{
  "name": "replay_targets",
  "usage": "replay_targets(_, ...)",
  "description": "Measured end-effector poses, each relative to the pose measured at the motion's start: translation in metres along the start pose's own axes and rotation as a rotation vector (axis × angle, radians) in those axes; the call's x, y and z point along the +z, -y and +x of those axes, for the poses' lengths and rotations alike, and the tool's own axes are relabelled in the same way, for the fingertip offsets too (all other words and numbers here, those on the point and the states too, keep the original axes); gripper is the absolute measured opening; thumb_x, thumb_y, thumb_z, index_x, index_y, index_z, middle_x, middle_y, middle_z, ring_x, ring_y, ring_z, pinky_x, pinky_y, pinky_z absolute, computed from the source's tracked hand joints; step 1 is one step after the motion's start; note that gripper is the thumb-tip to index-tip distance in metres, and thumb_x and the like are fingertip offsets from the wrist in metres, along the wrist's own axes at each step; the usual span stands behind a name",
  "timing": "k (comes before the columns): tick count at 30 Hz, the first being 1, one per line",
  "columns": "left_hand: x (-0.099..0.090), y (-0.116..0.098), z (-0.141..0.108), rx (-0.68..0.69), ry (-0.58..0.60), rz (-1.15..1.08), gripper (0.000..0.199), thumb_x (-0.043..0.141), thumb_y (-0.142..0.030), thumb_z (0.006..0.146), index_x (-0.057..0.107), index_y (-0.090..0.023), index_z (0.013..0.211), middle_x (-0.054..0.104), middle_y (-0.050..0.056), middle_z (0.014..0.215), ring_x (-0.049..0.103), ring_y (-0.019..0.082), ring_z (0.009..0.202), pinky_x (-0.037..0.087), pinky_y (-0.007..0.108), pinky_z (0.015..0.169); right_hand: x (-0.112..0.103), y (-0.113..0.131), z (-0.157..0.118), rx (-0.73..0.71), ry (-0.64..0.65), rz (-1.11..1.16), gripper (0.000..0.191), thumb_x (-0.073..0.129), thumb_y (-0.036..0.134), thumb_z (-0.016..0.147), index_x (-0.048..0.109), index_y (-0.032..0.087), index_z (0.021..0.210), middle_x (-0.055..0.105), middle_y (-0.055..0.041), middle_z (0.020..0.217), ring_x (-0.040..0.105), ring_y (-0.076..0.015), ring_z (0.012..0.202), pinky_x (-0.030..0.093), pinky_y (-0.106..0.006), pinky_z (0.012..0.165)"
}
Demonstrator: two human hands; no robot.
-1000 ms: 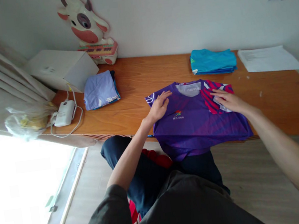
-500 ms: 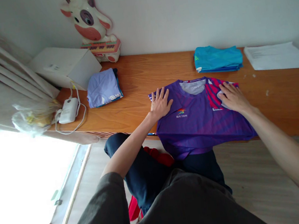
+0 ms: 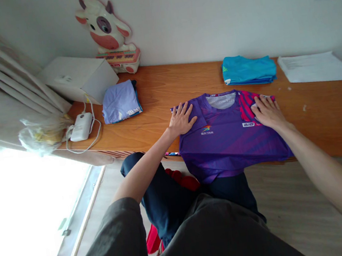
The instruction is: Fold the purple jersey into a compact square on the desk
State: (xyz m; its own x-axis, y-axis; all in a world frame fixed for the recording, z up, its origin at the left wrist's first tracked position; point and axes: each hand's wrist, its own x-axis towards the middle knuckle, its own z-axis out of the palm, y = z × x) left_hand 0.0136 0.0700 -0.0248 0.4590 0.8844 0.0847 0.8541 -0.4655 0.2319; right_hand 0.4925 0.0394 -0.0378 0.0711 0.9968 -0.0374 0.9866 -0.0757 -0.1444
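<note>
Purple shirt [image 3: 224, 148], centre-right: sleeves [image 3: 245, 107] folded in, body unfolded; we rest left hand [image 3: 181, 121], right hand [image 3: 269, 113] flat, fingers [image 3: 190, 111] apart.

The purple, short-sleeved fabric jersey [image 3: 226, 146] bore faint diagonal streaks, with one sleeve [image 3: 245, 107] striped hot pink and dark purple. The flat, folded turquoise cloth stack [image 3: 249, 69] showed darker blue beneath; the squarish, folded lavender cloth [image 3: 118, 100] carried white lettering [image 3: 134, 111]. The cream plastic cow-shaped toy [image 3: 118, 33] had a coral muzzle [image 3: 107, 42] and purplish eye patch [image 3: 103, 24].
</note>
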Motion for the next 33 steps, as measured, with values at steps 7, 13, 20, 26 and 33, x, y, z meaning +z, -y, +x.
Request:
replay_targets(7,-0.004,0.007,-0.002,0.022,-0.016,-0.036,0.079,0.039,-0.062,0.118,0.038,-0.019,0.185,0.03,0.013,0.195,0.022,0.037,0.183,0.012,0.062,0.15,0.007,-0.011,0.004,0.001,-0.031,0.091,0.095,0.022,0.073,0.115,0.03,0.013,0.188,0.017,-0.0171,0.196,0.015,-0.045,0.181,0.008,-0.067,0.146)
replay_targets(13,-0.012,0.004,-0.008,-0.005,-0.033,-0.078,0.074,0.042,-0.054,0.118,0.041,-0.019,0.183,0.031,0.013,0.194,0.02,0.037,0.183,0.016,0.062,0.149,0.008,-0.013,0.005,0.002,-0.049,0.127,0.092,0.028,0.071,0.114,0.033,0.015,0.187,0.02,-0.0166,0.195,0.016,-0.0456,0.181,0.008,-0.068,0.146)
replay_targets(20,-0.005,-0.026,-0.011,-0.096,-0.082,-0.13,0.064,0.043,-0.046,0.117,0.058,-0.018,0.172,0.049,0.015,0.185,0.036,0.04,0.177,0.022,0.067,0.148,0.003,-0.002,0.003,-0.034,-0.073,0.058,0.091,0.026,0.071,0.115,0.033,0.015,0.187,0.018,-0.0161,0.196,0.015,-0.0464,0.181,0.006,-0.069,0.146)
replay_targets(26,0.011,-0.034,-0.005,-0.11,-0.072,-0.115,0.075,0.041,-0.054,0.117,0.044,-0.019,0.182,0.034,0.013,0.193,0.017,0.047,0.182,0.007,0.078,0.146,0.009,0.008,0.003,-0.022,-0.058,-0.002,0.09,0.022,0.071,0.115,0.028,0.019,0.189,0.02,-0.0113,0.196,0.019,-0.0449,0.181,0.01,-0.071,0.146)
replay_targets(33,0.007,-0.026,-0.006,-0.026,-0.032,-0.084,0.08,0.04,-0.064,0.116,0.039,-0.022,0.185,0.03,0.01,0.195,0.015,0.044,0.183,0.004,0.073,0.148,0.009,0.003,0.0,-0.062,-0.041,-0.021,0.088,0.025,0.07,0.115,0.024,0.025,0.191,0.017,-0.0079,0.197,0.019,-0.0424,0.181,0.01,-0.07,0.147)
